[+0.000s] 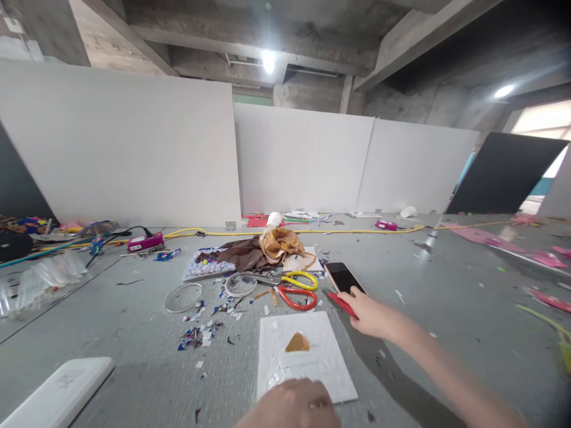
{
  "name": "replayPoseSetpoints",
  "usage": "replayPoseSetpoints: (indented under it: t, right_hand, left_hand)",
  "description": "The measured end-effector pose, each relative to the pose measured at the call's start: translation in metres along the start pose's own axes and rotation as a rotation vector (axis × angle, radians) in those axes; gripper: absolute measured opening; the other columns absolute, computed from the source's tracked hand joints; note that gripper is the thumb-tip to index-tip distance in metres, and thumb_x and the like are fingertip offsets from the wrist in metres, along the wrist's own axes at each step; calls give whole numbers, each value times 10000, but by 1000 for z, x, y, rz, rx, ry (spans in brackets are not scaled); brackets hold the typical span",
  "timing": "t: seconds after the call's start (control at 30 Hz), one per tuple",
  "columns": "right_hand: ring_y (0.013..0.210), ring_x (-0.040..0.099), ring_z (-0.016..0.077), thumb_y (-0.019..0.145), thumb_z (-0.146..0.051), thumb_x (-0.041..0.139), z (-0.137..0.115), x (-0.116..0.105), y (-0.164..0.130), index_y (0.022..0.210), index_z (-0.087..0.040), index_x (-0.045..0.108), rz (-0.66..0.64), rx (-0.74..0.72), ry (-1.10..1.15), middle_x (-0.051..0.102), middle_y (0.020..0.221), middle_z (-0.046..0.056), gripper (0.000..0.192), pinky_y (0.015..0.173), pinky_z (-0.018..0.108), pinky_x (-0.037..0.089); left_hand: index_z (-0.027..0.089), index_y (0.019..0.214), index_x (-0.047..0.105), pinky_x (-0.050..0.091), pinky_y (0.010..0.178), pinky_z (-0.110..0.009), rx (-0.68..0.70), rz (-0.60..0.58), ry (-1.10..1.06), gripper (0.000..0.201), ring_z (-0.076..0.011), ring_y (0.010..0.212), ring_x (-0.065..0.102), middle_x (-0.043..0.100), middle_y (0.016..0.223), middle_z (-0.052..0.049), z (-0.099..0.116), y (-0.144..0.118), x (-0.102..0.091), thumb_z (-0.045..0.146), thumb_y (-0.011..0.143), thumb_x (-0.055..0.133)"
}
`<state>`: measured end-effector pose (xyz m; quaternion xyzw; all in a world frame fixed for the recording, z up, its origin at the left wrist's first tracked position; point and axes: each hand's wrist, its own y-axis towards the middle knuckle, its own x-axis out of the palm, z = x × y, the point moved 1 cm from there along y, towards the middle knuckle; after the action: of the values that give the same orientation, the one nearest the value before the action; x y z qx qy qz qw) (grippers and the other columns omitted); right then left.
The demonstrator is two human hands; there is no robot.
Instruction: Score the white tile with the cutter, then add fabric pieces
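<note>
Close in front of me lies a white board [307,374] with a small brownish-gold triangular scrap [297,342] on it and clear, glossy patches around the scrap. My left hand [294,407] is at the board's near edge, its fingers curled and turned down; what they hold, if anything, is hidden. To the right, my right hand [368,312] is closed around a slim red tool with a ridged handle [342,304], beside a black-screened phone [344,277]. Scissors [285,285] with one yellow and one red handle loop lie beyond the board.
Brown cloth [245,254] and gold cloth [281,245] lie behind the scissors. Left are a clear ring [184,297], scattered scraps [200,336], a white power bank [62,392] and clear glue sticks [53,279]. A yellow cable [312,231] runs along the partitions [303,166].
</note>
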<state>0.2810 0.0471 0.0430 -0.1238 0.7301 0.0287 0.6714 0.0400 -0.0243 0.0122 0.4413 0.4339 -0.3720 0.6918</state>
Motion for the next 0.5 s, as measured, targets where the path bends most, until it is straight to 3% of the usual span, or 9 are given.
replayPoseSetpoints:
  t: [0.13, 0.27, 0.37, 0.5]
  right_hand:
    - [854, 609, 271, 684, -244, 594, -14, -4, -10, 1085, -179, 548, -54, 46, 35, 561, 1012, 123, 410, 647, 302, 415]
    - [899, 601, 264, 651, -397, 655, -6, -19, 9, 1041, -216, 566, -14, 112, 56, 619, 976, 86, 439, 714, 305, 422]
    - [1055, 534, 305, 824, -436, 437, 11, -27, 41, 1213, -140, 438, 119, 310, 45, 532, 1169, 196, 489, 808, 374, 401]
    - [1066, 530, 348, 692, -557, 573, 26, -17, 79, 1265, -58, 352, 142, 515, 82, 548, 1123, 257, 792, 794, 398, 427]
  left_hand:
    - [163, 811, 556, 479, 544, -251, 14, 360, 367, 83, -162, 670, 593, 629, 864, -44, -2, 11, 6, 201, 853, 495]
    - [138, 801, 554, 492, 593, -246, 102, 574, 496, 223, -156, 734, 610, 634, 847, -52, 0, 15, 15, 85, 887, 356]
    - [141, 780, 559, 499, 633, -239, 89, 671, 489, 291, -139, 739, 614, 641, 813, -35, 1, 16, 21, 85, 917, 308]
    - [146, 787, 547, 508, 627, -239, 63, 614, 495, 277, -144, 743, 614, 633, 838, -54, -1, 14, 23, 114, 924, 308]
